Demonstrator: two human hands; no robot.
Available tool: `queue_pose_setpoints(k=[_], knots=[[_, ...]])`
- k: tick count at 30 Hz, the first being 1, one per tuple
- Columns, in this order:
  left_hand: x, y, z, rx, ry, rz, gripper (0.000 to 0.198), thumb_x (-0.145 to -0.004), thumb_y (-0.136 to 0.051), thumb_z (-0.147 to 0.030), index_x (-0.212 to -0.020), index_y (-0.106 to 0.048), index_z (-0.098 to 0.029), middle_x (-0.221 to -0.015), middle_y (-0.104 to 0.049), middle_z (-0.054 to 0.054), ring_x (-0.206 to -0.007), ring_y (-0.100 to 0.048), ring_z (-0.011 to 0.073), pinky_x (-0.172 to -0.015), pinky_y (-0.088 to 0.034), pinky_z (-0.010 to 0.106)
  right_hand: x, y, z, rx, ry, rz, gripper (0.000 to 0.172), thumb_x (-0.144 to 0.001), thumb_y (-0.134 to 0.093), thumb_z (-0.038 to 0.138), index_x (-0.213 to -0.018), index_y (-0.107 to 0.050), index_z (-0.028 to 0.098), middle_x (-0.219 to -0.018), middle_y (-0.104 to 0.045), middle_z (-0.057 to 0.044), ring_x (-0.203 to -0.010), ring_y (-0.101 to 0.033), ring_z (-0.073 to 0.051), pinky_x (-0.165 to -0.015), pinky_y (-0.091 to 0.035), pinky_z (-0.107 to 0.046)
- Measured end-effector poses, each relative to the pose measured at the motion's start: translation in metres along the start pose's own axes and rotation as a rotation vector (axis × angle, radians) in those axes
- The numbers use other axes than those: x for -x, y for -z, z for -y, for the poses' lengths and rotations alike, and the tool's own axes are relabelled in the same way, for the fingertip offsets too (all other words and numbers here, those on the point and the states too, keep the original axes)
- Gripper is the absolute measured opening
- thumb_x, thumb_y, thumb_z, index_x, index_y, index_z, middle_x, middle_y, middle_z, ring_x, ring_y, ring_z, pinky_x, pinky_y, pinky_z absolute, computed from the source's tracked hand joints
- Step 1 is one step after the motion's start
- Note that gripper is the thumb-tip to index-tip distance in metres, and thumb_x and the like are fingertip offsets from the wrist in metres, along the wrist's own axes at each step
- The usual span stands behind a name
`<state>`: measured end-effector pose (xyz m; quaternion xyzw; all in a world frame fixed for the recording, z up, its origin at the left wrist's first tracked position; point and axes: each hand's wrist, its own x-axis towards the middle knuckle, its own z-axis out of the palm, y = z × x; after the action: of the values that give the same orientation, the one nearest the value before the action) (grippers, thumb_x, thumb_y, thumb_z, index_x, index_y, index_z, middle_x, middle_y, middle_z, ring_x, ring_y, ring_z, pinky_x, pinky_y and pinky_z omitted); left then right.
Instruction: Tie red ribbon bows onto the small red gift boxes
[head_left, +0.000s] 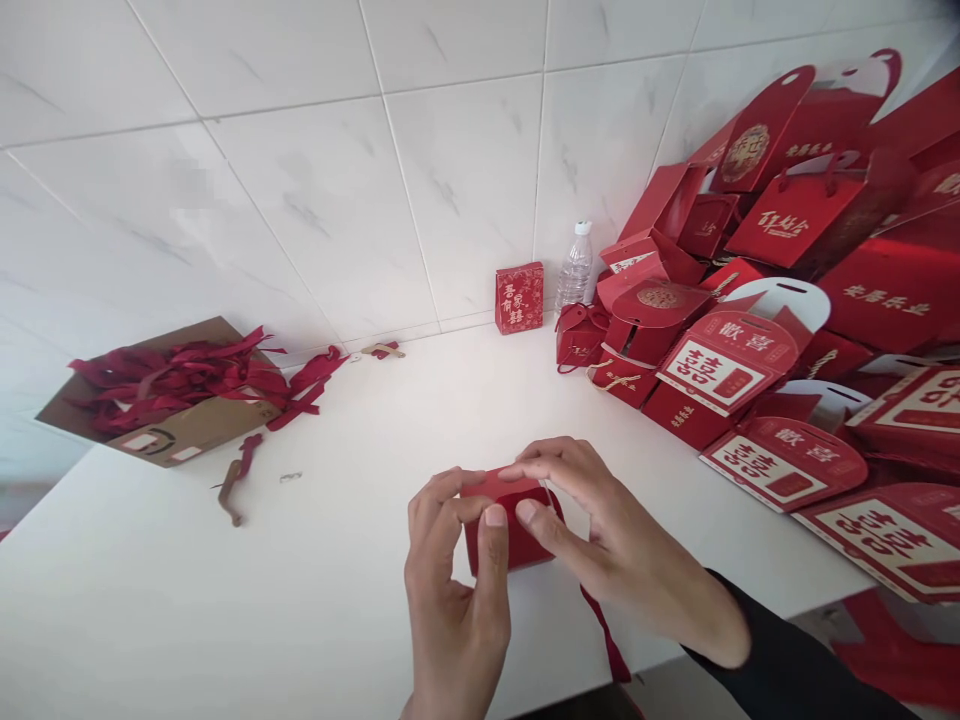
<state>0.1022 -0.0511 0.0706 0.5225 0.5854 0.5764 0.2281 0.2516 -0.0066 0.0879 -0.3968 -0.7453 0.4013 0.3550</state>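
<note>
A small red gift box (pixel 517 555) rests on the white table, near its front edge. My left hand (pixel 457 580) grips it from the left, thumb on the near upper edge and fingers curled over the top. From the right, my right hand (pixel 592 520) holds the same box, its thumb on the near edge and its fingers across the top. Part of the lid is hidden under my fingers. A dark red ribbon (pixel 606 635) trails from the box's right side down to the table's front edge.
At the left stands a cardboard box (pixel 217 425) heaped with red ribbons (pixel 180 375). Many red gift boxes (pixel 739 360) are piled along the right. A water bottle (pixel 574 270) and a patterned red box (pixel 519 298) stand by the tiled wall. Loose ribbon scraps (pixel 238 480) lie on the table (pixel 337 600).
</note>
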Motion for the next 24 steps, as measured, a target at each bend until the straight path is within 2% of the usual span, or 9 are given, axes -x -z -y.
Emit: queue_pose_setpoints(k=[3, 7, 10, 13, 17, 20, 24], knots=[[0.003, 0.004, 0.001, 0.042, 0.029, -0.026, 0.017, -0.096, -0.058, -0.039, -0.090, -0.071, -0.029, -0.115, -0.066, 0.004, -0.116, -0.056, 0.0246, -0.091, -0.045, 0.037, -0.006, 0.003, 0.008, -0.075, -0.002, 0.084, 0.010, -0.103, -0.057, 0.033, -0.099, -0.065, 0.027, -0.109, -0.064, 0.001, -0.107, -0.058, -0.018, -0.095, -0.045, -0.031], [0.010, 0.008, 0.010, 0.032, 0.278, -0.080, 0.028, -0.094, -0.058, -0.051, -0.111, -0.062, -0.030, -0.111, -0.063, 0.005, -0.102, -0.056, 0.0233, -0.087, -0.044, 0.037, -0.014, 0.008, 0.021, -0.182, -0.134, 0.125, 0.014, -0.103, -0.056, 0.034, -0.094, -0.061, 0.026, -0.088, -0.066, 0.005, -0.080, -0.060, -0.013, -0.071, -0.046, -0.025], [0.016, 0.007, 0.020, 0.045, 0.379, -0.068, 0.041, -0.086, -0.067, -0.052, -0.119, -0.056, -0.029, -0.101, -0.059, 0.003, -0.093, -0.055, 0.0207, -0.085, -0.045, 0.035, -0.021, 0.006, 0.024, -0.124, -0.123, 0.106, 0.016, -0.103, -0.055, 0.031, -0.090, -0.062, 0.025, -0.084, -0.067, 0.006, -0.074, -0.059, -0.012, -0.065, -0.044, -0.024], [0.019, 0.006, 0.024, 0.173, 0.417, -0.073, 0.038, -0.089, -0.065, -0.051, -0.117, -0.055, -0.027, -0.097, -0.060, 0.002, -0.092, -0.058, 0.0191, -0.085, -0.048, 0.034, -0.026, -0.004, 0.017, 0.078, -0.089, 0.098, 0.017, -0.101, -0.056, 0.025, -0.087, -0.064, 0.024, -0.084, -0.068, 0.004, -0.079, -0.060, -0.015, -0.069, -0.044, -0.028], [0.019, 0.007, 0.020, 0.248, 0.463, -0.097, 0.033, -0.090, -0.065, -0.048, -0.113, -0.057, -0.026, -0.104, -0.064, 0.004, -0.099, -0.061, 0.0195, -0.084, -0.050, 0.031, -0.030, -0.022, 0.008, 0.282, -0.047, 0.069, 0.017, -0.097, -0.056, 0.019, -0.083, -0.065, 0.022, -0.087, -0.065, -0.001, -0.090, -0.058, -0.021, -0.089, -0.044, -0.039], [0.019, 0.009, 0.016, 0.239, 0.481, -0.107, 0.030, -0.090, -0.066, -0.046, -0.111, -0.059, -0.025, -0.107, -0.065, 0.005, -0.099, -0.062, 0.0192, -0.081, -0.051, 0.028, -0.033, -0.030, 0.006, 0.332, -0.064, 0.047, 0.021, -0.094, -0.056, 0.016, -0.075, -0.062, 0.021, -0.088, -0.061, -0.003, -0.092, -0.057, -0.022, -0.098, -0.042, -0.046], [0.021, 0.011, 0.018, 0.257, 0.486, -0.109, 0.035, -0.088, -0.069, -0.047, -0.113, -0.059, -0.025, -0.106, -0.067, 0.005, -0.097, -0.063, 0.0195, -0.081, -0.051, 0.029, -0.035, -0.032, 0.009, 0.307, -0.107, 0.029, 0.023, -0.092, -0.058, 0.017, -0.070, -0.058, 0.021, -0.089, -0.061, -0.003, -0.092, -0.058, -0.023, -0.099, -0.042, -0.050]])
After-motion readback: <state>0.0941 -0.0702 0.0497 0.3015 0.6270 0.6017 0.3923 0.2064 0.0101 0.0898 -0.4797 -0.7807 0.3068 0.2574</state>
